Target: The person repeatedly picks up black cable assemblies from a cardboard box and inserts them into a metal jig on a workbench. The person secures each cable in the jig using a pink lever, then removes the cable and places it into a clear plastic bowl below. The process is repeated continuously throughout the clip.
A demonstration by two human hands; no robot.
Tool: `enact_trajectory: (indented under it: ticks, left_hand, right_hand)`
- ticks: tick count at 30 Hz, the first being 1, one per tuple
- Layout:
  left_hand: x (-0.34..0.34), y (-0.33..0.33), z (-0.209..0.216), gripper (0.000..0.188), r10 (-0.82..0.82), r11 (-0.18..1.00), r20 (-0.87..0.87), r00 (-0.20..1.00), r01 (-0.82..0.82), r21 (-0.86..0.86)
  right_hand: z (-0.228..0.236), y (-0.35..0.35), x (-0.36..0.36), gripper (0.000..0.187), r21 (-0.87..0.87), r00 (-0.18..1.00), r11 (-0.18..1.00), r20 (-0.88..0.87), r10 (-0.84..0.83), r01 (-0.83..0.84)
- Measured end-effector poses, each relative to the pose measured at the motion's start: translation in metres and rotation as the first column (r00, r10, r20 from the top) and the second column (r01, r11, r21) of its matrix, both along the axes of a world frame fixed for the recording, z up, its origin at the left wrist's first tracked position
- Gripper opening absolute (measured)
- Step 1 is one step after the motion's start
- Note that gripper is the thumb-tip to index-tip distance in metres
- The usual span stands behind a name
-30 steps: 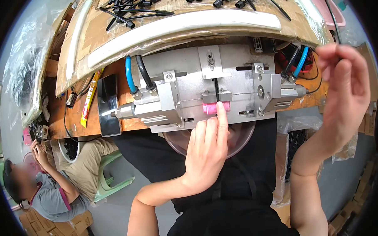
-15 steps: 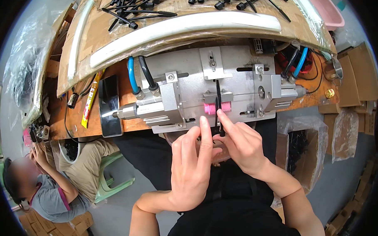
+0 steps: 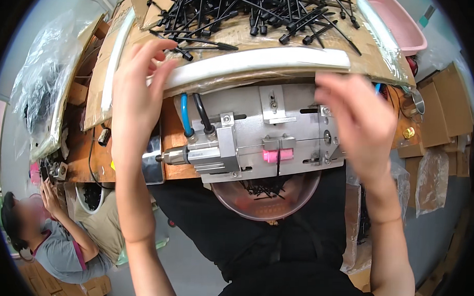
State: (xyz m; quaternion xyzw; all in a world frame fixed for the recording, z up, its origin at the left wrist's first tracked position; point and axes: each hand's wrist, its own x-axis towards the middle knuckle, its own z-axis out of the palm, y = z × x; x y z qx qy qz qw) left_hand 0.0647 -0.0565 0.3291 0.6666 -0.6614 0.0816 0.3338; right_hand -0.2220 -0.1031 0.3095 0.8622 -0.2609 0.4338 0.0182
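Where right hand (image 3: pixel 360 118) blurs, fixture (image 3: pixel 256 125) (partly) hidden

Left fingers (image 3: pixel 156 46) near black rods (image 3: pixel 205 12)

At the bottom centre of the frame you wear a plain black top (image 3: pixel 295 283). Your legs, around the lower middle, are covered in black cloth (image 3: pixel 192 219), with thin dark straps or folds (image 3: pixel 279 241), hard to tell which, near your waist. Your forearms (image 3: pixel 137 243), left hand (image 3: pixel 137 95) and right hand (image 3: pixel 360 118) are bare.
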Motion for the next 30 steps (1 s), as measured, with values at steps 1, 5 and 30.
enact_trajectory:
  ticks: [1, 5, 30]
  left_hand:
    - [0.003, -0.012, 0.002, 0.019, -0.032, 0.992, -0.078, 0.996, 0.041, 0.117]
    - [-0.007, -0.042, 0.011, 0.022, -0.165, 0.959, -0.064, 0.984, 0.176, 0.222]
    - [-0.098, 0.072, -0.015, 0.066, -0.103, 0.989, -0.122, 0.987, 0.089, -0.115]
  right_hand:
    - [0.008, -0.021, 0.004, 0.024, -0.1, 0.999, 0.995, 0.028, -0.015, 0.017]
    - [0.047, -0.089, 0.008, 0.012, -0.213, 0.956, 0.975, -0.293, 0.004, -0.069]
    - [0.091, -0.116, 0.04, 0.015, 0.502, 0.839, 0.864, -0.486, 0.246, 0.038]
